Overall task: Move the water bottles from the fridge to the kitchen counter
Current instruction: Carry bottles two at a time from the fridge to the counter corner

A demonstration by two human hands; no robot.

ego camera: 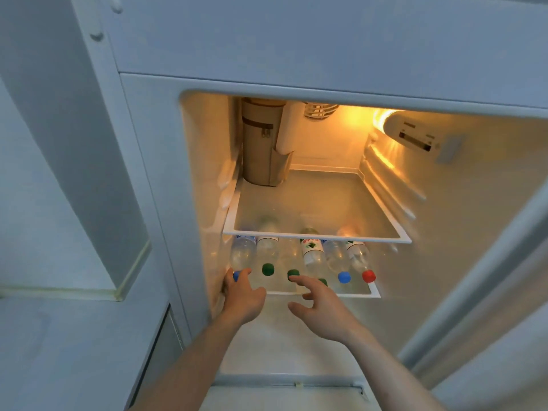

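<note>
Several clear water bottles lie on their sides on the fridge's lower glass shelf, caps towards me. From left: a blue-capped bottle, a green-capped bottle, another green cap, a labelled bottle, a second blue-capped bottle and a red-capped bottle. My left hand curls its fingers round the cap end of the leftmost bottle. My right hand hovers with spread fingers, its fingertips at the middle green cap and hiding part of another.
The fridge stands open and lit. An upper glass shelf carries a tall beige zipped pouch at the back left. The open fridge door stands at the right. A pale counter lies left of the fridge.
</note>
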